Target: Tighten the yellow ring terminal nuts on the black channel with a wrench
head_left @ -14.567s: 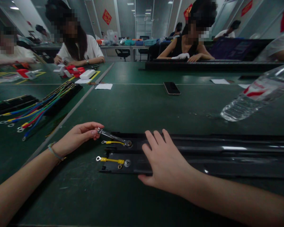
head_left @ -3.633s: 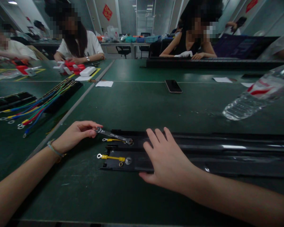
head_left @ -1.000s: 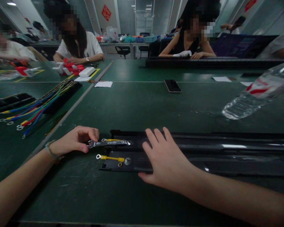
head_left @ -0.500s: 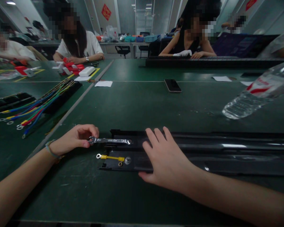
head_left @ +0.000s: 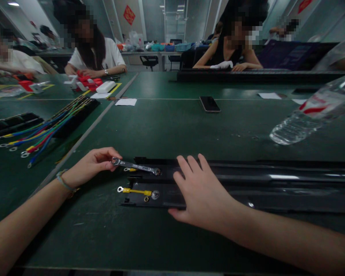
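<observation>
At lower centre the right hand (head_left: 202, 193) lies spread open across the rails (head_left: 276, 197), while left of centre the left hand (head_left: 93, 165) pinches just the tail of the wrench (head_left: 136, 166), so a tilted pull could slip its head loose and scuff the yellow lead (head_left: 130, 169) partly beneath.

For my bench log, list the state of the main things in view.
Black strips: lying side by side
Right hand: spread on the strips
Wrench: right end over the farther strip
Left hand: gripping the wrench
Nearer yellow lead: uncovered, left ring unattached
Farther yellow lead: partly hidden by the wrench
Phone: flat, screen dark
Bottle: partly out of frame
</observation>
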